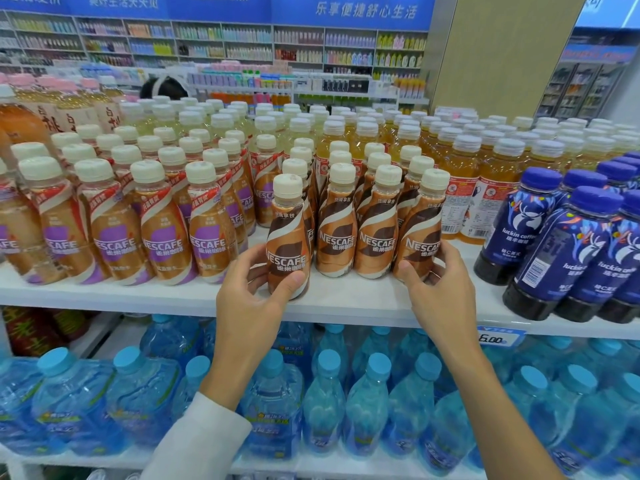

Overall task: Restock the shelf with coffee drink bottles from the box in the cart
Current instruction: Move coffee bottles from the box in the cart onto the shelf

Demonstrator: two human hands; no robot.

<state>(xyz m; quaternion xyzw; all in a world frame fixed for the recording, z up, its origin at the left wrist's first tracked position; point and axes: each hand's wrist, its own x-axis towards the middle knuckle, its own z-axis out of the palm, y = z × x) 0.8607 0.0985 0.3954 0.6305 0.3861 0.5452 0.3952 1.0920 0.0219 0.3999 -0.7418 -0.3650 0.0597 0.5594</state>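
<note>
On the white top shelf stand rows of brown-and-cream Nescafe coffee bottles with cream caps. My left hand grips the lower part of one brown coffee bottle standing at the shelf's front edge, left of the row. My right hand grips the base of the rightmost brown coffee bottle in the front row. Two more brown bottles stand between the two held ones. The box and the cart are out of view.
Purple-labelled Nescafe bottles fill the shelf to the left. Dark blue coffee bottles stand to the right, yellow tea bottles behind. Blue water bottles pack the shelf below. A person's head shows beyond the shelf.
</note>
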